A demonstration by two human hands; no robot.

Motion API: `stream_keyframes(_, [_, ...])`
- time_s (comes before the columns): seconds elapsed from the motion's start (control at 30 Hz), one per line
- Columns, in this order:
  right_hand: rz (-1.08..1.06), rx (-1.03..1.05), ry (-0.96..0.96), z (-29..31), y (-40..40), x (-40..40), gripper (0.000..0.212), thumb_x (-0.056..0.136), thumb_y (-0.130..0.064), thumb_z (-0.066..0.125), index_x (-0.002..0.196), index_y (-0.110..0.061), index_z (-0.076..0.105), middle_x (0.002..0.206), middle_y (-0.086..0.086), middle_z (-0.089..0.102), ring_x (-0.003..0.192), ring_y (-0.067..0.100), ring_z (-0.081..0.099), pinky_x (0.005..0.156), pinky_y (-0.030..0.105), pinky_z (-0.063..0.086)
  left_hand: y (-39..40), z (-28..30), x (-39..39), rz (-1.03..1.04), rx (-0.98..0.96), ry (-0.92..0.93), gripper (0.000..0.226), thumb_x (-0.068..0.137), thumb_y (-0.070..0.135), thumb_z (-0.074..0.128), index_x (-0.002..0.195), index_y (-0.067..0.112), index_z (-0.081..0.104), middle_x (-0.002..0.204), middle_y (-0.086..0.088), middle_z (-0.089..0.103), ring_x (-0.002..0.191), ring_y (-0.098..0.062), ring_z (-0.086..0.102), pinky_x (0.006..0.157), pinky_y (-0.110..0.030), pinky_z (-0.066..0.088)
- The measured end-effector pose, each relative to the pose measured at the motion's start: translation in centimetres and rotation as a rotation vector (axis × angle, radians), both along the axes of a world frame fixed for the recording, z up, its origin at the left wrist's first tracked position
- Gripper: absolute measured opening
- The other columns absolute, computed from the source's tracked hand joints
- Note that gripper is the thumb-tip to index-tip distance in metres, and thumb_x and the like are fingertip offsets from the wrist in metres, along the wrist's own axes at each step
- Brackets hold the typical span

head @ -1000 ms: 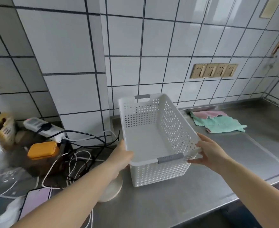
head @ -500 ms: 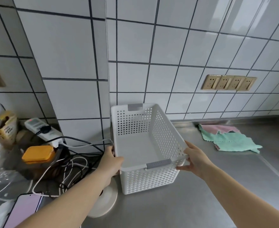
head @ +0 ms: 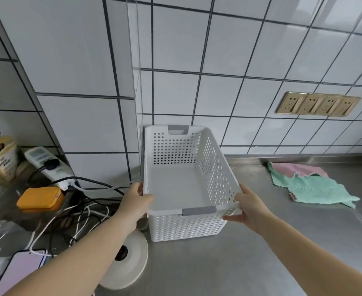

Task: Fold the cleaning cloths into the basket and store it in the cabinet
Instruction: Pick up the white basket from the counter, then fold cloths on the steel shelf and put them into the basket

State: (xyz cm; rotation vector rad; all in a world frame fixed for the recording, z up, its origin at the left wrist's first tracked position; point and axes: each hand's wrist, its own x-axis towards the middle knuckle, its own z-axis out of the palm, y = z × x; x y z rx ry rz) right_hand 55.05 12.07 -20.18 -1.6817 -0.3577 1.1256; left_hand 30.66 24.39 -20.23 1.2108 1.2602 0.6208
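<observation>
A white perforated plastic basket [head: 186, 227] with grey handles stands on the steel counter against the tiled wall, and nothing lies inside it. My left hand [head: 134, 201] grips its left rim near the front corner. My right hand [head: 248, 207] holds the right front corner, fingers under the rim. To the right on the counter lie the cleaning cloths: a green cloth [head: 312, 189] spread over a pink cloth [head: 297, 169], both unfolded and apart from the basket.
Left of the basket are tangled cables [head: 77, 214], a white power strip [head: 47, 165], an orange-lidded box [head: 39, 198], a phone [head: 20, 268] and a round white disc [head: 126, 263]. Gold wall sockets [head: 317, 104] sit above the steel counter [head: 261, 263].
The basket has come toward the tiled wall corner with both hands on it. The view has tilted up and left, so the cloths now lie further right.
</observation>
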Motion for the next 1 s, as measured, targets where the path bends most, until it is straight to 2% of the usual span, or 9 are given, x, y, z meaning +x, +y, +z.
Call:
stream_keyframes(0.2, [0.023, 0.001, -0.015, -0.1, 0.0, -0.1, 0.05, 0.089, 0.003, 0.032, 0.109, -0.035, 0.057, 0.113, 0.004, 0.062, 0.1, 0.03, 0.063, 0.076, 0.054, 0.056, 0.2, -0.1, 0.0, -0.001, 0.006, 0.0, 0.033, 0.085, -0.002, 0.047, 0.11, 0.02, 0.048, 0.093, 0.002, 0.06, 0.079, -0.015, 0.059, 0.061, -0.028, 0.048])
stream_keyframes(0.33, [0.068, -0.075, -0.196, 0.5, -0.3, -0.3, 0.029, 0.098, -0.018, 0.042, 0.124, -0.027, 0.052, 0.104, -0.006, 0.056, 0.093, 0.017, 0.06, 0.077, 0.048, 0.058, -0.1, 0.3, -0.1, -0.016, 0.157, 0.011, 0.039, 0.085, -0.003, 0.051, 0.116, 0.02, 0.043, 0.098, 0.005, 0.056, 0.081, -0.006, 0.054, 0.064, -0.022, 0.044])
stream_keyframes(0.4, [0.089, -0.122, -0.321, 0.8, -0.5, -0.4, 0.036, 0.097, -0.033, 0.047, 0.132, -0.026, 0.046, 0.112, -0.007, 0.056, 0.095, 0.015, 0.058, 0.081, 0.044, 0.057, -0.1, 1.0, -0.3, -0.043, 0.289, 0.026, 0.044, 0.085, -0.003, 0.054, 0.123, 0.017, 0.043, 0.109, 0.004, 0.054, 0.089, -0.005, 0.053, 0.069, -0.017, 0.041])
stream_keyframes(0.47, [0.081, -0.157, -0.457, 1.3, -1.0, -0.7, 0.053, 0.093, -0.042, 0.05, 0.142, -0.027, 0.034, 0.133, -0.001, 0.049, 0.112, 0.02, 0.054, 0.09, 0.043, 0.052, 0.3, 2.2, -0.5, -0.062, 0.401, 0.034, 0.049, 0.085, -0.001, 0.058, 0.13, 0.013, 0.042, 0.119, 0.003, 0.05, 0.104, -0.007, 0.049, 0.082, -0.019, 0.037])
stream_keyframes(0.53, [0.051, -0.15, -0.574, 2.0, -2.0, -1.0, 0.064, 0.091, -0.044, 0.053, 0.146, -0.025, 0.027, 0.144, 0.005, 0.042, 0.124, 0.023, 0.048, 0.099, 0.043, 0.045, 0.8, 3.5, -0.5, -0.072, 0.485, 0.019, 0.051, 0.085, 0.002, 0.059, 0.131, 0.014, 0.042, 0.121, 0.005, 0.048, 0.108, -0.007, 0.047, 0.085, -0.021, 0.035])
stream_keyframes(0.63, [0.008, -0.117, -0.683, 3.3, -3.4, -1.9, 0.067, 0.09, -0.041, 0.056, 0.147, -0.024, 0.025, 0.147, 0.007, 0.039, 0.13, 0.021, 0.043, 0.101, 0.038, 0.039, 1.4, 5.4, -0.1, -0.107, 0.507, -0.065, 0.051, 0.087, 0.008, 0.059, 0.134, 0.017, 0.04, 0.123, 0.004, 0.049, 0.108, -0.011, 0.05, 0.085, -0.022, 0.038])
stream_keyframes(0.77, [-0.117, -0.051, -0.707, 5.2, -6.4, -5.2, 0.065, 0.091, -0.034, 0.058, 0.147, -0.025, 0.026, 0.145, 0.003, 0.041, 0.13, 0.016, 0.043, 0.097, 0.032, 0.039, 0.8, 6.6, 0.3, -0.311, 0.501, -0.131, 0.036, 0.089, 0.015, 0.057, 0.124, 0.024, 0.049, 0.117, 0.008, 0.056, 0.104, -0.01, 0.054, 0.073, -0.018, 0.04])
stream_keyframes(0.9, [-0.275, -0.033, -0.768, 6.0, -9.7, -10.8, 0.057, 0.091, -0.026, 0.058, 0.143, -0.025, 0.035, 0.139, 0.0, 0.048, 0.126, 0.012, 0.046, 0.1, 0.031, 0.041, -0.4, 6.9, -1.2, -0.658, 0.484, -0.166, 0.019, 0.084, 0.017, 0.062, 0.096, 0.032, 0.058, 0.109, 0.005, 0.063, 0.097, -0.012, 0.059, 0.085, -0.033, 0.047])
stream_keyframes(1.0, [-0.382, -0.058, -0.772, 5.8, -13.1, -15.8, 0.053, 0.091, -0.022, 0.058, 0.14, -0.026, 0.039, 0.133, -0.004, 0.05, 0.123, 0.01, 0.049, 0.1, 0.031, 0.043, -2.5, 7.3, -2.8, -0.868, 0.486, -0.187, 0.023, 0.086, 0.011, 0.061, 0.097, 0.031, 0.059, 0.104, 0.009, 0.064, 0.1, -0.007, 0.06, 0.089, -0.033, 0.05])
